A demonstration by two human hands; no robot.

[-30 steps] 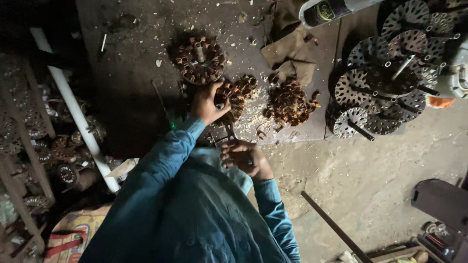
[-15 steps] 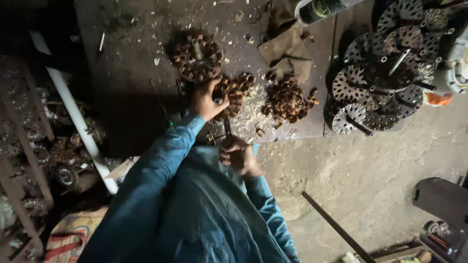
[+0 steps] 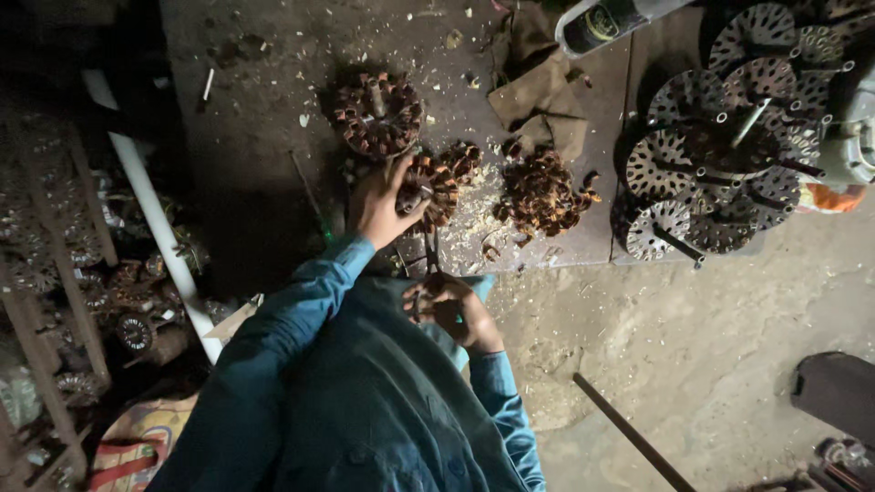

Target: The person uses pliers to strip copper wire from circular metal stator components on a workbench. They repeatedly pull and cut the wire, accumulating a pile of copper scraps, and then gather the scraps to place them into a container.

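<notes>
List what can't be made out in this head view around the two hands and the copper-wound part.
- Tool in the right hand: head view, fingers wrap the handles and its tip vanishes behind the wound stator, so its kind is unclear.
- Stator's near side: covered by the left hand.
- Bottle: cut off by the top edge.
- Shelf parts at left: too dark and blurred to identify.

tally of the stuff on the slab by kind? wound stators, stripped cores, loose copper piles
Wound stators: 2, one lying free, one held by the left hand at
Loose copper piles: 1
Stripped cores: about 9, stacked and overlapping, exact count unclear
Total: about 12
</notes>
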